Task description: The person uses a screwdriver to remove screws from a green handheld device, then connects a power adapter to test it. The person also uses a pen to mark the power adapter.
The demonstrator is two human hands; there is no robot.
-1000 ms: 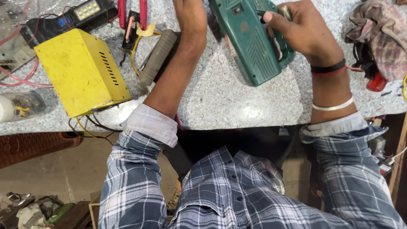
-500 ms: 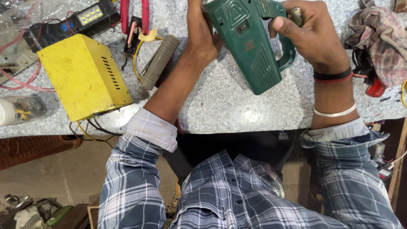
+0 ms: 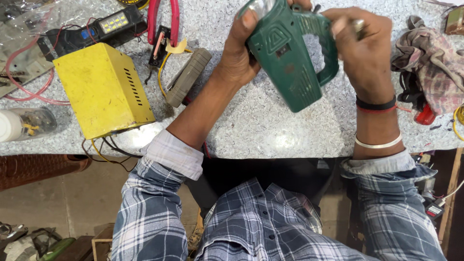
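Head view: the green power tool (image 3: 290,63) has come nearer and tilted upright since a second ago, lifted off the speckled bench (image 3: 251,130) at about 12 o'clock. The left hand (image 3: 239,53) wraps narrowly round its body; the right hand (image 3: 360,48) has shifted from the handle loop to pinching a small part at the top. It looks like inspection of the casing is under way. A yellow metal box (image 3: 104,89) sits at 9 o'clock, a rag (image 3: 427,63) at 3 o'clock.
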